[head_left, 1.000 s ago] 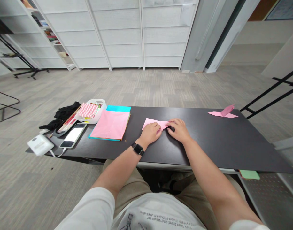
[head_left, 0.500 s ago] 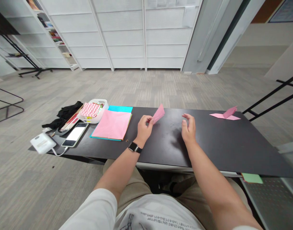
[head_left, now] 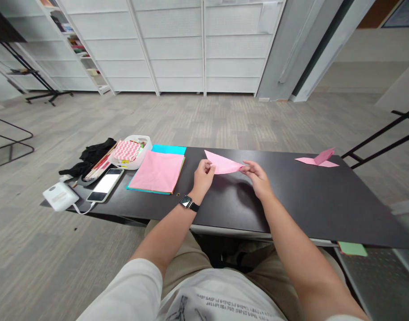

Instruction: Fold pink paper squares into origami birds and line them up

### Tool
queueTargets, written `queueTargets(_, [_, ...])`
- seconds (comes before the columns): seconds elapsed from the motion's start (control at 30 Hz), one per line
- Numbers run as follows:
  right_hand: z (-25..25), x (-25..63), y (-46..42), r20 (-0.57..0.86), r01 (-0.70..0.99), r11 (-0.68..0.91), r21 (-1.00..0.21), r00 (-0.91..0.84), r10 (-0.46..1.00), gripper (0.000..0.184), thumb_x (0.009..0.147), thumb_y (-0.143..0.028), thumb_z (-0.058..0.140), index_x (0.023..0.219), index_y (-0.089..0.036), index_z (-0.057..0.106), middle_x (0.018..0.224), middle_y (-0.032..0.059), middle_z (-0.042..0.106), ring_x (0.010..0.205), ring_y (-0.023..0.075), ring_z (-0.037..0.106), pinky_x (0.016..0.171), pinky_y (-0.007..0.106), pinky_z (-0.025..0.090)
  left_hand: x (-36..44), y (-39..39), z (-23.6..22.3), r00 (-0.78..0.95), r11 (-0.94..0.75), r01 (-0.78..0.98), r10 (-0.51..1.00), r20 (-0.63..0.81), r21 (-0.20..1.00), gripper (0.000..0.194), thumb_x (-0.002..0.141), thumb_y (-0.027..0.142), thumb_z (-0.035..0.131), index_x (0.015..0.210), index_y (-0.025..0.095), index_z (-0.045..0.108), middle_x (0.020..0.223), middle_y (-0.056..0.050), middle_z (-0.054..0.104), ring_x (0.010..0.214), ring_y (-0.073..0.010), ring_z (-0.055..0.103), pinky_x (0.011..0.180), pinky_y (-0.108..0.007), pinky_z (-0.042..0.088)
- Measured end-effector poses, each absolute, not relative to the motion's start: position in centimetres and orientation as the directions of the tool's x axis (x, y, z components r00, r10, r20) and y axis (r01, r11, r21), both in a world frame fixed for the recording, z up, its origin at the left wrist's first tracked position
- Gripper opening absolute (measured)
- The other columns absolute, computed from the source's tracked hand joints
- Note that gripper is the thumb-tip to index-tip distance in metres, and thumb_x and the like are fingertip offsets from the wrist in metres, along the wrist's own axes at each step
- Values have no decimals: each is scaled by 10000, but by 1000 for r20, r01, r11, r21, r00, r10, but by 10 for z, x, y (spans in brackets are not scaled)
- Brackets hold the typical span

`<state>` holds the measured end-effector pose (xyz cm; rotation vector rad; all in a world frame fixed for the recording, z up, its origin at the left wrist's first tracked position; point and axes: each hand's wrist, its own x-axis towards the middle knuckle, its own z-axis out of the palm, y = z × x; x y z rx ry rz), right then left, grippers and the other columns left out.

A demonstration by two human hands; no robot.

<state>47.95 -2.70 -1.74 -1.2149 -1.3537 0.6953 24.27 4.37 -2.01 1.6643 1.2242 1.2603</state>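
A folded pink paper triangle (head_left: pixel 222 165) hangs just above the black table (head_left: pixel 291 200) between both hands. My left hand (head_left: pixel 203 174), with a black watch on its wrist, pinches the paper's left edge. My right hand (head_left: pixel 257 176) pinches the paper's right tip. Both hands are lifted off the tabletop at its middle.
A stack of coloured sheets with pink on top (head_left: pixel 156 171) lies left of my hands. Further left are a white tray with a chevron pouch (head_left: pixel 130 151), a phone (head_left: pixel 104 184), a white charger (head_left: pixel 59 196) and black cloth (head_left: pixel 92 154). A folded pink piece (head_left: pixel 318 159) sits far right.
The pink paper, pressed flat on the table a second ago, was lifted by my left hand. My right hand, briefly free, has now taken hold of its right tip.
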Motion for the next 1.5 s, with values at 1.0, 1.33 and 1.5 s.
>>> queueTargets(1.0, [-16, 502, -33, 350, 868, 129, -480, 55, 935, 188, 907, -263, 556, 909, -254, 743, 983, 51, 752, 1013, 260, 653, 996, 426, 447, 238, 20, 1, 664, -697, 501, 690, 289, 513, 186, 944, 377, 671, 1073, 284, 766, 1230, -26, 775, 1212, -251, 666, 1300, -527, 250])
queueTargets(1.33, [-22, 499, -28, 374, 861, 126, -494, 80, 924, 195, 973, -294, 558, 1063, -256, 726, 1039, 62, 771, 1031, 265, 672, 972, 420, 449, 241, 26, -8, 680, -713, 492, 673, 291, 500, 139, 954, 354, 692, 1008, 278, 795, 1225, -4, 789, 1209, -236, 667, 1217, -471, 348])
queueTargets(1.5, [-27, 496, -24, 372, 899, 59, -435, 120, 920, 215, 981, -277, 563, 1124, -264, 723, 1089, 66, 774, 1080, 282, 653, 973, 435, 418, 243, 24, -7, 652, -693, 533, 702, 286, 486, 338, 906, 332, 764, 1242, 295, 740, 1305, -24, 764, 1258, -253, 651, 1242, -467, 333])
